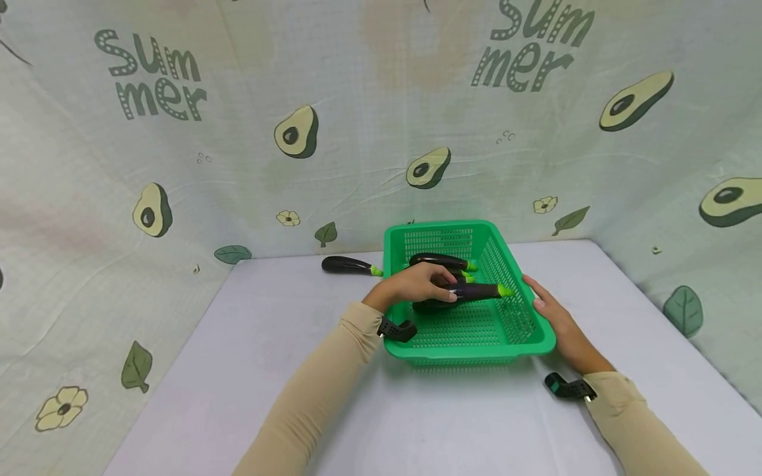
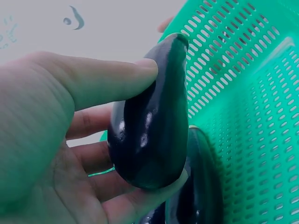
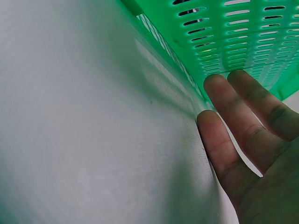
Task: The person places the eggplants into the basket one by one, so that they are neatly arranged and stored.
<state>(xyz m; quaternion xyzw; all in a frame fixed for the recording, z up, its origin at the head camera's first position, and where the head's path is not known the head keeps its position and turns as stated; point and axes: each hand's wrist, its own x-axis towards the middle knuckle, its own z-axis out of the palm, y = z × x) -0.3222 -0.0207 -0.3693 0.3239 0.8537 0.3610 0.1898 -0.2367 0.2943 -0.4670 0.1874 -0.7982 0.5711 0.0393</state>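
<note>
My left hand grips a dark purple eggplant inside the green basket. In the left wrist view, the thumb lies along one side of this eggplant and the fingers support it from the other side and below. Its green stem end points right, toward the basket's right wall. More eggplants lie beneath and behind it in the basket, partly hidden by the hand. My right hand rests against the basket's outer right side; the right wrist view shows straight fingers at the slotted wall.
One more eggplant lies on the white table just left of the basket, its stem toward it. A patterned cloth with avocados and leaves hangs behind the table and along both sides.
</note>
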